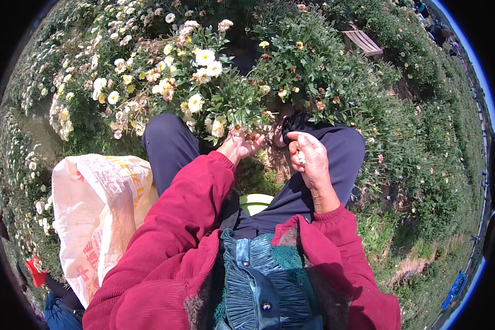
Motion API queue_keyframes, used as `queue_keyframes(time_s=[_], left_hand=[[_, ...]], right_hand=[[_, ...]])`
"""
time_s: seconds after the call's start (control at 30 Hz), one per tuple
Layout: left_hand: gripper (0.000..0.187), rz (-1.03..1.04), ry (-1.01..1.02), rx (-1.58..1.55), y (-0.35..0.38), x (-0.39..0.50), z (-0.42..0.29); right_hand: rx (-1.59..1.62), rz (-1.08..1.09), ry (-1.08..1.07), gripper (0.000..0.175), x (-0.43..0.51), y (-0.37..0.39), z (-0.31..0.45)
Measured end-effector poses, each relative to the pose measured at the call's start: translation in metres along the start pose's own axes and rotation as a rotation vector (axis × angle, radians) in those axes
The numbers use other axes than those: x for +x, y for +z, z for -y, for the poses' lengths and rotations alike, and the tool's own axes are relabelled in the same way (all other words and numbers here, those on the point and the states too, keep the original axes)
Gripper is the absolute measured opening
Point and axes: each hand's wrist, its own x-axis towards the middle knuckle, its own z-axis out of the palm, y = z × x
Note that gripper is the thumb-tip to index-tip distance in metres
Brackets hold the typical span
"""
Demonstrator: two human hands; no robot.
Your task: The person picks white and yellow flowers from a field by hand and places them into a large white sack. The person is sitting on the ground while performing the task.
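Note:
My left hand (241, 145) is palm up at the lower edge of a chrysanthemum bush (241, 99), its fingers among the leaves and a faded pinkish flower head (236, 129). Whether it grips the stem is hidden. To its right, my right hand (308, 159) is curled above my right thigh, the index finger stretched toward the left hand. Between its curled fingers shows a small pale flower piece (301, 158). White and cream chrysanthemums (205, 57) with yellow centres stand just beyond my knees, some of them browned.
A white woven sack (95, 206) with red and yellow print stands against my left side. Below me shows a light-green plastic rim (255, 203). A slatted wooden stool (362, 42) is among the plants at upper right. People (439, 33) are far off at the right.

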Motion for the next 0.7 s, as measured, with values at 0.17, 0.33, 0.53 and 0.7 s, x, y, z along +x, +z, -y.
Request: queue_keyframes(time_s=[0.17, 0.33, 0.53, 0.7], left_hand=[[0.031, 0.099, 0.051, 0.053, -0.035, -0.004, -0.025], [0.024, 0.449, -0.277, 0.949, 0.021, -0.132, 0.047], [0.018, 0.464, -0.125, 0.894, 0.014, -0.139, 0.001], [0.017, 0.302, 0.116, 1.223, 0.013, -0.129, -0.063]], right_hand=[[0.17, -0.074, 0.088, 0.025, 0.037, -0.012, -0.004], [0.194, -0.159, 0.104, 0.026, 0.078, -0.029, -0.005], [-0.114, -0.3, 0.041, 0.025, 0.174, -0.069, -0.016], [-0.487, -0.336, 0.081, 0.044, 0.216, -0.038, -0.029]])
